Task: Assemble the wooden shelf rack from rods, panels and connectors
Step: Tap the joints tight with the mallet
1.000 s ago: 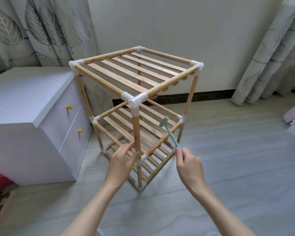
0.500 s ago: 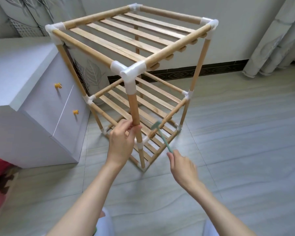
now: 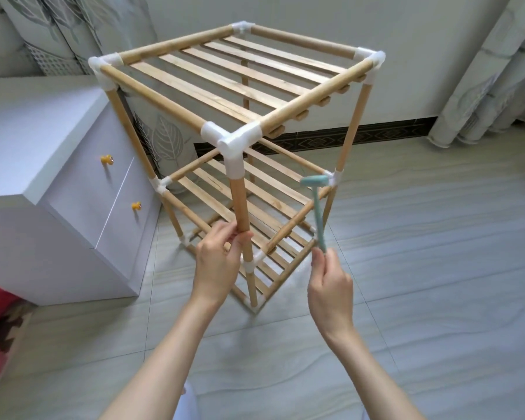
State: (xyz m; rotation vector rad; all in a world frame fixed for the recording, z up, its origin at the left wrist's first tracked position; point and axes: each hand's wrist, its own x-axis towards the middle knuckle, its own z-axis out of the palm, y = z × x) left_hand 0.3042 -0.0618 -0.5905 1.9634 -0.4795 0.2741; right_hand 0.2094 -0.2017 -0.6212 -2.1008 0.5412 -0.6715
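My left hand (image 3: 217, 262) grips the rack's (image 3: 234, 83) near post, right hand (image 3: 331, 286) pinches the hammer (image 3: 317, 207); white cabinet (image 3: 43, 165) crowds its left, open floor (image 3: 437, 253) right

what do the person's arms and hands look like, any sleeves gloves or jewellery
Both forearms are bare right down to the bottom edge of the frame, with no sleeves in view. The left hand and right hand wear no gloves, and no rings, watch or bracelets show on the sides facing the camera. Fingernails are too small to judge.
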